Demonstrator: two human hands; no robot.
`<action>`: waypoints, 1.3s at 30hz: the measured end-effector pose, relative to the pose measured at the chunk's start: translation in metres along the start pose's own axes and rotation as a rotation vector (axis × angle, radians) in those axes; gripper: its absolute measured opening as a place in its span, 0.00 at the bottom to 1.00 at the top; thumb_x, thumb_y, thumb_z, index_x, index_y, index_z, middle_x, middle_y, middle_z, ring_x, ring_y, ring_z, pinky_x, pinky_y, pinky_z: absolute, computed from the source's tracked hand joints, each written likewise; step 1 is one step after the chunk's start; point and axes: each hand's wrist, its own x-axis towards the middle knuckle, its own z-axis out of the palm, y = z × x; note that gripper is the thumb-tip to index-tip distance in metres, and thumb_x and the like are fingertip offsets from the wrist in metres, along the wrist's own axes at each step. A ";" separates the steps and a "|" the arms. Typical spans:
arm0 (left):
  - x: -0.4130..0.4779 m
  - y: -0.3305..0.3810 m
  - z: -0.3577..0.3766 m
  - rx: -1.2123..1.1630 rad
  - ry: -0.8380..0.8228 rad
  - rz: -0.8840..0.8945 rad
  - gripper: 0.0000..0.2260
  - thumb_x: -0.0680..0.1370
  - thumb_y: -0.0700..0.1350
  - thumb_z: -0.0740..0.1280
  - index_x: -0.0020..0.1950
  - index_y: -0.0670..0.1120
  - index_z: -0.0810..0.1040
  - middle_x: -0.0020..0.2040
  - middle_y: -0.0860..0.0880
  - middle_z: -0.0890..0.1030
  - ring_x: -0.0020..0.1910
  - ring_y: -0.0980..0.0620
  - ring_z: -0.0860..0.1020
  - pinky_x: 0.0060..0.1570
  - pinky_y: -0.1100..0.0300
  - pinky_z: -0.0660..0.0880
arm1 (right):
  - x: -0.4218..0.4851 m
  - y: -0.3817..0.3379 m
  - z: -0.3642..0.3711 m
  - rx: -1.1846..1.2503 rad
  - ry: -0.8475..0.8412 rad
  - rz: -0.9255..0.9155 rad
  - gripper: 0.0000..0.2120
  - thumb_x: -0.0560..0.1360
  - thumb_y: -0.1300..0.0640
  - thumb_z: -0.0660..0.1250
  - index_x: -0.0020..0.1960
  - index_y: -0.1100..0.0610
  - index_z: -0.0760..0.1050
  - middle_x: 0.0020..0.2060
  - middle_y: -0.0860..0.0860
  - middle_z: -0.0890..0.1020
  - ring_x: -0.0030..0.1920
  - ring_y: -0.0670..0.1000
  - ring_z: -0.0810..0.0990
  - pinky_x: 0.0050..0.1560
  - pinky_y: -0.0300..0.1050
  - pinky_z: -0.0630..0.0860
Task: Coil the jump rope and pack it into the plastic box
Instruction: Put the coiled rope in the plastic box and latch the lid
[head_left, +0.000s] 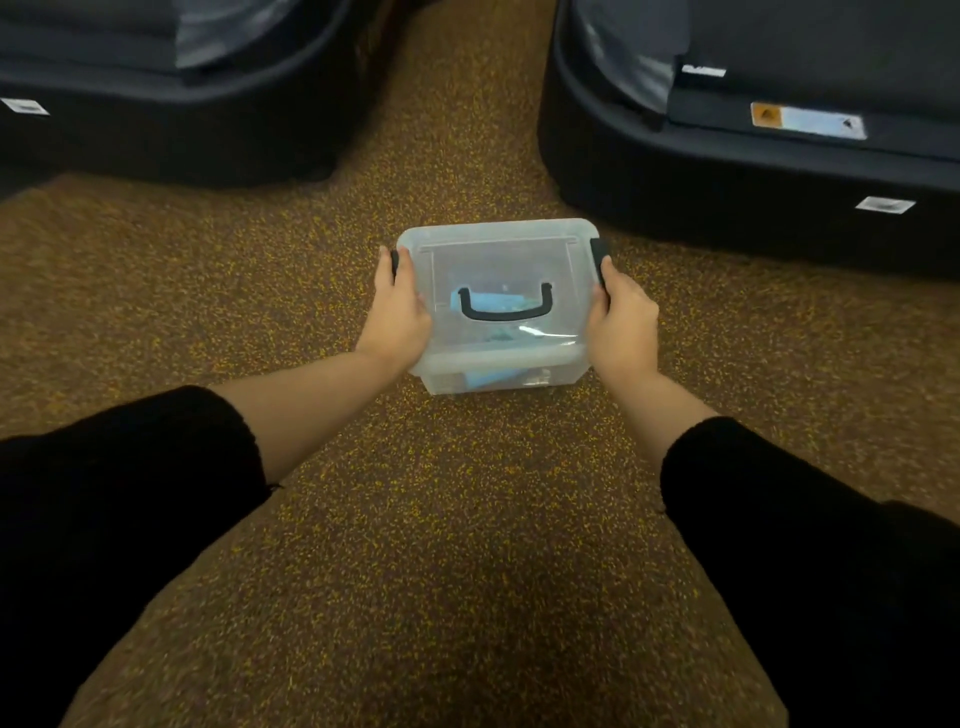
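A clear plastic box (498, 260) with its lid on stands on the speckled floor in the middle of the view. The lid has a black carrying handle (504, 304) and a black clip on each side. Through the plastic I see the light blue jump rope (491, 301) inside, blurred. My left hand (397, 312) grips the box's left side, thumb on the lid by the left clip (395, 260). My right hand (621, 325) grips the right side, fingers at the right clip (600, 257).
Two large dark machine bases flank the floor strip beyond the box, one at the upper left (182, 114) and one at the upper right (753, 156). Brown speckled flooring (457, 545) stretches between my black-sleeved arms toward me.
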 end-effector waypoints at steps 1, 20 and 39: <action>0.005 -0.001 0.001 0.000 -0.009 0.003 0.26 0.81 0.39 0.51 0.76 0.44 0.44 0.78 0.46 0.41 0.77 0.46 0.48 0.72 0.56 0.51 | 0.003 0.001 0.002 -0.005 -0.008 0.003 0.20 0.81 0.59 0.56 0.72 0.59 0.63 0.69 0.56 0.71 0.69 0.54 0.68 0.70 0.48 0.66; 0.034 -0.013 0.020 0.238 -0.079 -0.006 0.31 0.78 0.35 0.53 0.76 0.44 0.39 0.77 0.46 0.37 0.75 0.41 0.55 0.70 0.47 0.62 | 0.013 0.014 0.027 -0.142 0.051 0.051 0.19 0.81 0.58 0.54 0.72 0.57 0.65 0.70 0.56 0.70 0.68 0.57 0.70 0.68 0.52 0.66; -0.032 -0.014 0.004 0.428 -0.347 0.043 0.33 0.80 0.54 0.49 0.74 0.41 0.32 0.75 0.45 0.30 0.77 0.44 0.45 0.74 0.46 0.53 | -0.038 0.012 0.003 -0.282 -0.358 0.066 0.32 0.81 0.44 0.47 0.76 0.57 0.36 0.76 0.52 0.37 0.76 0.57 0.49 0.72 0.54 0.56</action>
